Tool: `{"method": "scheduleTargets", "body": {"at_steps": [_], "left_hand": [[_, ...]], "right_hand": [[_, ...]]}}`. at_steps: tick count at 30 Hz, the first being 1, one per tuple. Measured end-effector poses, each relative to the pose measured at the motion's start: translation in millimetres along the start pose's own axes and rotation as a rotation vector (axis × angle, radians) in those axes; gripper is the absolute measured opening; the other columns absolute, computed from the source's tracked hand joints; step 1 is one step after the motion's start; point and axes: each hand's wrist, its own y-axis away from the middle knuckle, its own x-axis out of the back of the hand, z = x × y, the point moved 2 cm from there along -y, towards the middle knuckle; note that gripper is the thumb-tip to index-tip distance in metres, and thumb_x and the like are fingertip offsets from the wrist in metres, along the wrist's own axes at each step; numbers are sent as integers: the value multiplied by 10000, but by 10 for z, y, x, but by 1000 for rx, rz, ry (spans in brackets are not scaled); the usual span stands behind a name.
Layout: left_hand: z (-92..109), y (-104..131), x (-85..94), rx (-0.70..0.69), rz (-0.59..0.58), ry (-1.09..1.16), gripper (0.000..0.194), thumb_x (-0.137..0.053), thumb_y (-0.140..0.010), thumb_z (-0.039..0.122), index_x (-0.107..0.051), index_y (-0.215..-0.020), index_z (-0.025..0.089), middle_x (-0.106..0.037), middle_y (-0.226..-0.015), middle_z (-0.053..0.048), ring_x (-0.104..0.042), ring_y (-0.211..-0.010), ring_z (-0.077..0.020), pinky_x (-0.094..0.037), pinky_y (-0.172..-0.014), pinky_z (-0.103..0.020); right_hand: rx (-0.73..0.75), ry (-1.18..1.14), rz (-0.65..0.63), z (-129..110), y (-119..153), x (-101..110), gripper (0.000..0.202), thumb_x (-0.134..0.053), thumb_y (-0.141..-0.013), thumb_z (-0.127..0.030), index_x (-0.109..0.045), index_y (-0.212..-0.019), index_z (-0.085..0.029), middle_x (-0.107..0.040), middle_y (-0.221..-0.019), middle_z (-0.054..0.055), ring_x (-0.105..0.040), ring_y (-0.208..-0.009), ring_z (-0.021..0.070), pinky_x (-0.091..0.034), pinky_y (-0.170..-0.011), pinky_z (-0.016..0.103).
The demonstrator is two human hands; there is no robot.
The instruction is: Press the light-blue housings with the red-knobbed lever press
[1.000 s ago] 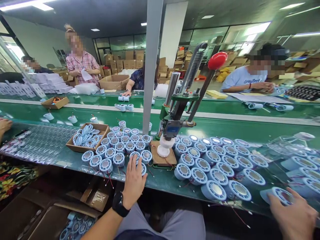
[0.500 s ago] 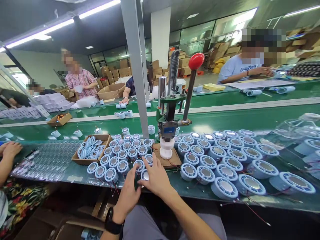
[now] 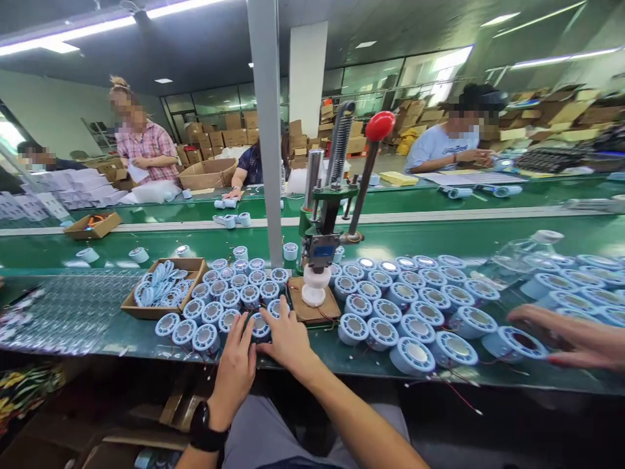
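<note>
My left hand (image 3: 234,365), with a black watch on its wrist, reaches over the near edge of the bench with fingers stretched out. Spread fingers on my right hand (image 3: 287,339) lie close by, its thumb pointing toward the left hand. Between the two is a light-blue round motor housing (image 3: 260,326) with a silver centre; the fingertips are at its sides. More such housings (image 3: 206,338) stand in rows to the left. Just beyond my right hand is a hand press (image 3: 322,251) with a red-knobbed lever (image 3: 379,126) and a white round die over a brown base board (image 3: 317,310).
Housings (image 3: 413,354) fill the bench right of the press; a co-worker's hand (image 3: 576,335) touches one there. A carton of light-blue cord loops (image 3: 165,284) and clear plastic parts (image 3: 63,312) lie left. A grey post (image 3: 266,130) rises behind. Other people work across the green conveyor (image 3: 224,244).
The view has shifted to the right. My hands stay around the same housing, the fingers slightly closer to it. A co-worker's hand has come in at the right.
</note>
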Motion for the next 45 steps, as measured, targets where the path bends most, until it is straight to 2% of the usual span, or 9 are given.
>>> {"method": "scheduleTargets", "body": {"at_steps": [5, 13, 19, 23, 26, 29, 33, 38, 45], "left_hand": [[-12, 1, -238, 55, 41, 120, 450, -344, -930, 187, -525, -1341, 167, -614, -1313, -125, -578, -1242, -253, -499, -1055, -458], [-67, -50, -208, 297, 101, 355, 435, -483, -876, 409, -569, -1243, 191, -651, -1233, -111, -639, -1131, -288, -535, -969, -433], [-167, -40, -287, 319, 110, 391, 450, -510, -831, 521, -632, -1112, 191, -699, -1131, -97, -674, -1033, -279, -557, -889, -386], [-287, -48, -386, 352, -21, 245, 436, -484, -802, 517, -674, -1054, 216, -723, -1085, -76, -698, -943, -284, -551, -877, -423], [-311, -50, -444, 325, -79, 168, 429, -457, -800, 508, -701, -1006, 222, -732, -1069, -79, -693, -965, -294, -537, -910, -441], [-288, -59, -485, 271, -87, 154, 440, -435, -800, 520, -715, -966, 224, -728, -1098, -83, -674, -1036, -310, -527, -939, -454], [-274, -65, -524, 284, -95, 136, 443, -429, -804, 527, -723, -954, 232, -734, -1087, -76, -689, -989, -306, -545, -896, -451], [-263, -64, -515, 290, -79, 106, 427, -430, -812, 522, -725, -942, 241, -744, -1057, -66, -703, -928, -289, -562, -845, -422], [-196, -67, -466, 252, -54, 129, 385, -445, -831, 495, -717, -926, 241, -751, -993, -59, -709, -942, -274, -568, -839, -398]], "right_hand": [[24, -22, -4, 58, 69, -1, 713, -729, -754, -564, -484, -1375, -314, -187, -1581, 184, -598, -1158, 362, -538, -871, 467], [152, -62, 34, 293, 55, -13, 735, -744, -687, -638, -517, -1311, -326, -167, -1576, 193, -657, -1069, 363, -558, -818, 506], [161, -265, 242, 533, 676, 112, 766, -761, -622, -670, -552, -1295, -369, -138, -1599, 122, -606, -1181, 342, -572, -854, 457], [-30, -204, 609, 1149, 1272, 552, 717, -788, -641, -587, -602, -1280, -322, -113, -1611, 78, -570, -1235, 321, -570, -911, 382], [-413, 6, 790, 1969, 1643, 975, 575, -720, -761, -507, -614, -1286, -296, -170, -1599, 67, -550, -1257, 338, -577, -899, 391], [-714, 187, 688, 2873, 1888, 1217, 530, -676, -808, -487, -609, -1300, -301, -232, -1575, 77, -607, -1167, 347, -582, -863, 451], [-658, 190, 412, 3752, 1936, 1166, 578, -698, -788, -459, -601, -1322, -260, -289, -1545, 124, -571, -1230, 342, -552, -943, 439], [-498, 111, 318, 4180, 1714, 1027, 690, -764, -712, -442, -561, -1360, -323, -361, -1527, 66, -487, -1342, 293, -471, -1077, 376], [-485, 32, 474, 4497, 1583, 1030, 926, -713, -697, -365, -312, -1519, -217, -298, -1532, 146, -405, -1397, 305, -405, -1138, 421]]}}
